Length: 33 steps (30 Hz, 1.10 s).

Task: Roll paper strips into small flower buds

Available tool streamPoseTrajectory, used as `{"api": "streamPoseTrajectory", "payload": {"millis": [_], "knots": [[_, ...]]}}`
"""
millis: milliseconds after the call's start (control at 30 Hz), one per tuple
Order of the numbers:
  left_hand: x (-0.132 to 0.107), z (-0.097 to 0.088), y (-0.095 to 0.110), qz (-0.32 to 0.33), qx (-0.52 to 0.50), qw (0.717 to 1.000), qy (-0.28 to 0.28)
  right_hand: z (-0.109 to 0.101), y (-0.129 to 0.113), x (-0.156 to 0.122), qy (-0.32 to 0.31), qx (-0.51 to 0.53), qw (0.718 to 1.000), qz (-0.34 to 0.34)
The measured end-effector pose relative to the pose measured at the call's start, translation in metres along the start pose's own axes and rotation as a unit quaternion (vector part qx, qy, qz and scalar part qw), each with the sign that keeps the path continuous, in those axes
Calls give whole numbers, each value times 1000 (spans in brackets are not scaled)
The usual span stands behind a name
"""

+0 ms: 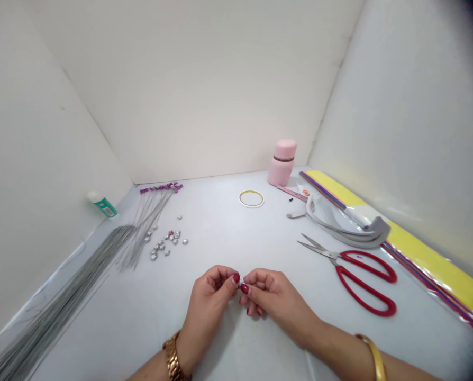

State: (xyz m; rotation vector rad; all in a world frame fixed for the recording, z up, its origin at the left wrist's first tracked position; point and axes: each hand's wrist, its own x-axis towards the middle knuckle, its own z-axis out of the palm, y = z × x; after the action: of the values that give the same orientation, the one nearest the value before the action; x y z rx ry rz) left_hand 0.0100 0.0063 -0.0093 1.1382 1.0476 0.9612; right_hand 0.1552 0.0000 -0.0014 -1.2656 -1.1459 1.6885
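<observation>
My left hand [209, 297] and my right hand [275, 296] meet low in the middle of the head view, just above the white table. Thumb and fingers of each are pinched together on one tiny silvery piece [240, 282]. Fingertips cover most of it, so its shape is hard to make out. Ahead and to the left lie several small silver folded stars [172, 237], loose in a cluster. Behind them, thin wires with purple tips [175, 187] rest side by side.
A long bundle of grey wires [78, 275] runs along the left. Red-handled scissors [334, 256] lie open at right, near pale strips [342, 233] and yellow paper [415, 251]. Farther back are a tape ring [241, 201], a pink bottle [282, 168] and a green-and-white tube [103, 205].
</observation>
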Motion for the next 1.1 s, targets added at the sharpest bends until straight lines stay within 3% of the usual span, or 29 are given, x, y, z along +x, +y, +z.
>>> {"api": "streamPoseTrajectory", "payload": {"millis": [167,333,567,733,900,1100], "knots": [[-5,-1,1,68,116,990,47,0,1,0,3,13,1000,11],[-7,-3,4,188,251,948,56,1,-1,-1,-10,41,999,9],[-6,-5,6,235,269,934,27,0,-1,-2,-19,86,996,-6],[-5,-4,4,216,238,947,6,0,-5,-1,7,101,995,-6],[-3,-2,4,99,106,989,14,1,-2,0,8,84,996,-15],[1,-1,7,55,61,997,12,-1,4,0,4,61,998,-14]]}}
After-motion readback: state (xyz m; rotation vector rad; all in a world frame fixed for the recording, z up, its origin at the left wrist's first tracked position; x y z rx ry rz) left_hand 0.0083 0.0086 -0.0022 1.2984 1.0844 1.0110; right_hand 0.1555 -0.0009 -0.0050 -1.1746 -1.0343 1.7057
